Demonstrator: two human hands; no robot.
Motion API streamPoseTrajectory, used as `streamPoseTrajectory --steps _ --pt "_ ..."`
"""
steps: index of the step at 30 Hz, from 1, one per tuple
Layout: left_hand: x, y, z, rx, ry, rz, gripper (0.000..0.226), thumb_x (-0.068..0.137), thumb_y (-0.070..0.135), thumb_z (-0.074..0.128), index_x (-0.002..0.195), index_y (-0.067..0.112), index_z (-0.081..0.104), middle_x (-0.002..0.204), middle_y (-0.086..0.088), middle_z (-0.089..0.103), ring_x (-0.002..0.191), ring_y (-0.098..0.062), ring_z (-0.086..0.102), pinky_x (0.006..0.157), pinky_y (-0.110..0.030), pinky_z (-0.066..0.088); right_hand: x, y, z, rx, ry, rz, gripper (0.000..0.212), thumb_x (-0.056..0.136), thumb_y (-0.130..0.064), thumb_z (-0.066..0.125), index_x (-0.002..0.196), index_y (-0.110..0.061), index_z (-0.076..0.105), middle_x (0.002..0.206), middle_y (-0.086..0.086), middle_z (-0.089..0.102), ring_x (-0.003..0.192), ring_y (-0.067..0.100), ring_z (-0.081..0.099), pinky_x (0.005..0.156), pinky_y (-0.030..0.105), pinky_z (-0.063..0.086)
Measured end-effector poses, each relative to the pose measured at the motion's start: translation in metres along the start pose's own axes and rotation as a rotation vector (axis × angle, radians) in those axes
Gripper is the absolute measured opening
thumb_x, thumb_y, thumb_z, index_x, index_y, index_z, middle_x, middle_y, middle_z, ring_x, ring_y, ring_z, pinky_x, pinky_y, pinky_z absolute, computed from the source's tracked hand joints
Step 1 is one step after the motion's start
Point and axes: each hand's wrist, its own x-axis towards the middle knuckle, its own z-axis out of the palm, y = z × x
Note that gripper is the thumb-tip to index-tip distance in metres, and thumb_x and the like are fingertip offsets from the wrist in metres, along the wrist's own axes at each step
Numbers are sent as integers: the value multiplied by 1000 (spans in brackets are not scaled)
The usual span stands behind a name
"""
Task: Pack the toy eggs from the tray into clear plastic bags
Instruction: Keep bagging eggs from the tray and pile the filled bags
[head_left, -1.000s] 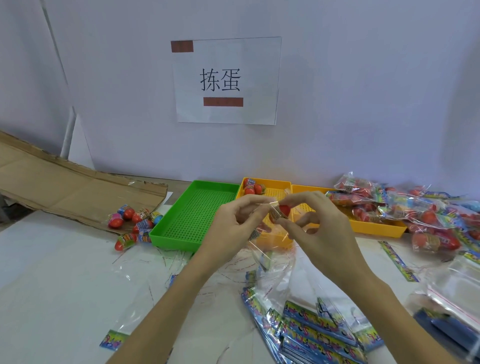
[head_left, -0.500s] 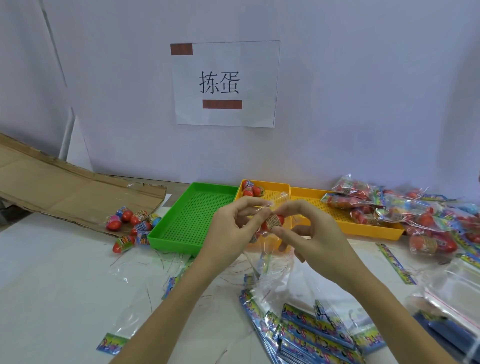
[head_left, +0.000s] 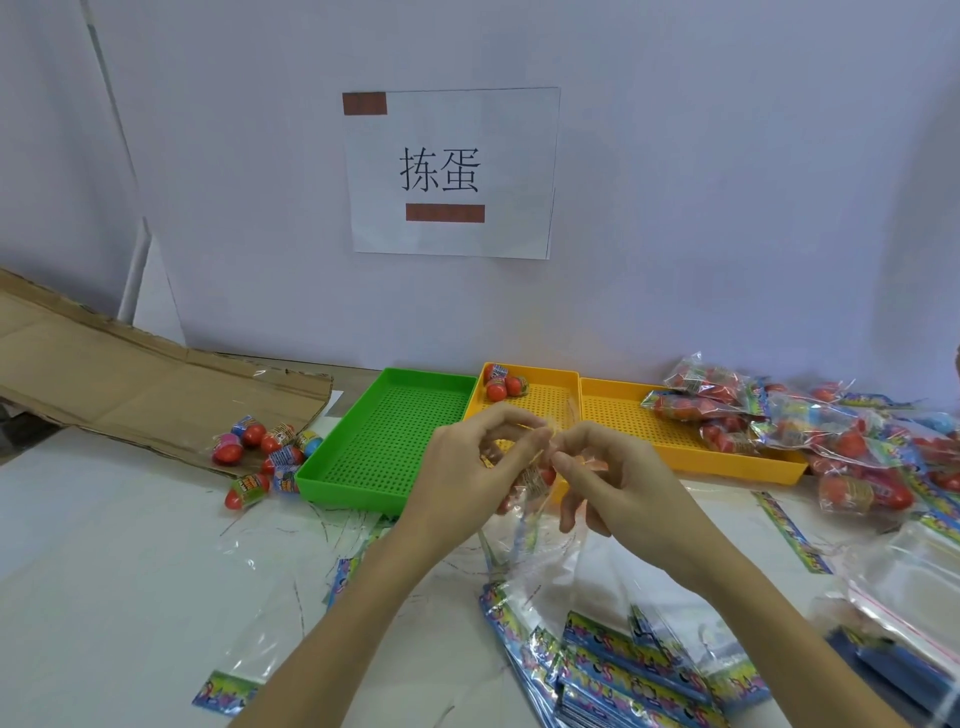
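Head view, nearest to me at about 5 o'clock: a fanned stack of flat printed bags (head_left: 623, 670) lies on the white table (head_left: 104, 561), with one loose empty bag (head_left: 228, 691) at 7 o'clock and a pile of zip bags (head_left: 904, 587) at 4 o'clock. At centre I see both hands raised together over the table. My left hand (head_left: 462, 478) has its fingers curled, thumb and forefinger pinching the top edge of a clear plastic bag (head_left: 530, 540) that hangs down between the hands. My right hand (head_left: 618, 478) also pinches that top edge with thumb and forefinger, its other fingers bent loosely below. A toy egg (head_left: 537, 478) with a printed band sits inside the mouth of the bag, just under the fingertips; I cannot tell how many more lie below it. Beyond the hands, at 12 o'clock, stands a small yellow tray (head_left: 563, 400) with a few red eggs (head_left: 504, 384) in its far left corner. A green tray (head_left: 384, 441) touches it at 11 o'clock, and a wider yellow tray (head_left: 639, 421) lies at 1 o'clock. Filled bags (head_left: 810, 426) heap at 2 o'clock, spilling into that tray. Loose eggs (head_left: 265, 447) lie at 10 o'clock by a cardboard sheet (head_left: 130, 384). A paper sign (head_left: 452, 171) hangs on the wall.
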Motion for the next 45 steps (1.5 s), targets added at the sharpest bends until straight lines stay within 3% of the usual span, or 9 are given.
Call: streamPoseTrajectory --steps 4,12,17,22,26,32,37,42,45 --pt "0 1 1 12 6 2 17 98 38 71 104 22 77 81 14 77 56 6 58 57 -13 39 -1 1 3 8 -43 -12 5 106 -15 55 106 -11 57 96 8 76 47 31 66 41 28 38" --pt "3 4 -6 -99 -90 -122 17 101 34 67 107 20 74 92 9 79 59 -10 68 53 -22 50 2 3 -5 -114 24 -45 4 101 -18 62 103 -16 65 91 -4 79 61 23 74 44 27 48" --pt "3 9 -26 -266 -501 -228 42 100 31 71 141 33 62 126 5 73 101 -24 71 89 -33 59 3 7 -9 -145 7 -32 6 107 -15 52 104 -15 56 86 -1 77 44 23 62 42 18 40" --pt "3 8 -30 -345 -575 -187 62 98 9 74 152 31 51 141 5 66 113 -30 67 101 -40 58 4 7 -16 -24 -40 -37 7 111 -13 42 109 -9 48 85 9 78 36 22 52 39 23 33" --pt "4 5 -28 -351 -528 -232 67 90 10 82 147 29 54 134 5 70 116 -30 70 98 -35 59 4 2 -23 28 -47 -91 8 110 -14 42 110 -8 48 86 14 78 36 23 55 38 26 36" --pt "4 -1 -28 -240 -550 -264 36 89 35 83 125 32 74 111 -5 80 108 -24 75 101 -44 58 5 4 -26 -11 -31 -124 9 110 -16 43 109 -10 50 89 10 79 42 30 60 39 28 39" --pt "5 -1 -31 -308 -645 -321 42 93 40 80 132 42 67 121 -5 77 116 -24 72 105 -39 56 7 12 -17 -64 3 -137 12 110 -11 44 109 -17 53 85 7 76 44 31 62 40 22 37" --pt "6 -2 -27 -276 -554 -362 12 88 42 85 96 35 80 94 4 78 92 -14 75 82 -26 56 16 6 -4 -63 -59 -177 13 110 -9 44 108 -18 54 87 7 76 48 31 67 41 25 38" --pt "8 -6 -33 -383 -466 -432 25 83 29 91 104 19 81 92 -7 80 87 -25 80 76 -26 60 29 -4 -6 -47 30 -221 11 109 -11 49 110 -15 59 90 5 78 43 29 65 38 24 39"
